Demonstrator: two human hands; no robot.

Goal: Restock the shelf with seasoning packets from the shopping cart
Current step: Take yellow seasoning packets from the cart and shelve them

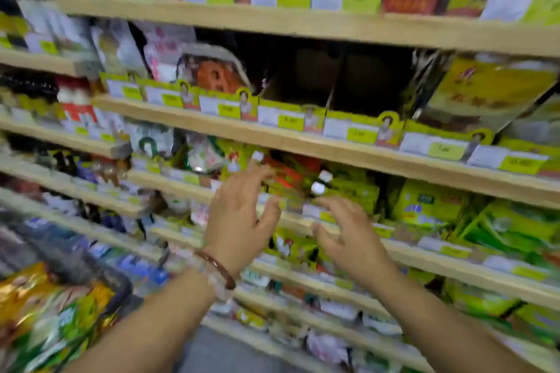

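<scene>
Both hands are released, fingers spread, holding nothing. The left hand and right hand hover before the green-and-red seasoning packets on the wooden shelf. Remaining glossy foil packets lie near left, closest to the left hand.

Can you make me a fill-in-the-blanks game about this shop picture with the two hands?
1. Both hands, left hand and right hand, are holding ____.
2. The bracelets are on the ____ wrist.
3. The cart's packets sit at the bottom ____ of the picture.
4. The cardboard trays on the shelf above the hands look ____.

Missing words: nothing; left; left; empty
</scene>
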